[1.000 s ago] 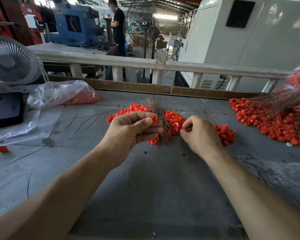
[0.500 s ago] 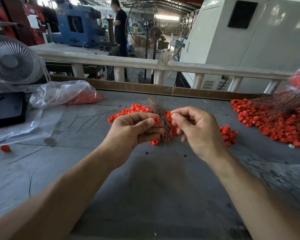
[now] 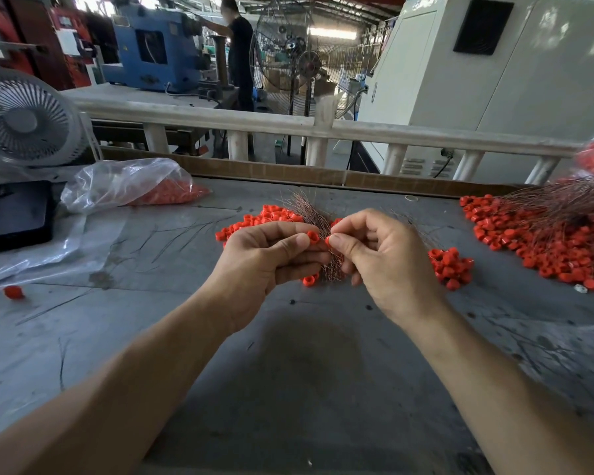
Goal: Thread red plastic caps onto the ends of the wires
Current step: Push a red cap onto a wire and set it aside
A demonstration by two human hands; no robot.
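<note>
left hand: bare, no glove | right hand: bare | forearms: unsleeved

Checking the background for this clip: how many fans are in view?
2. A white fan stands at the far left by the table. A dark pedestal fan stands beyond the railing, top centre. Others may be hidden behind the machines.

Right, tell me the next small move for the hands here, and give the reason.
Probably slide the red cap pinched by the right hand onto a wire end in the wire bundle that the left hand grips. The cap sits right against the wires, and the two thumbs nearly meet there. Another cap sits at the left thumb tip. Whether a wire has already entered the pinched cap cannot be told.
</note>
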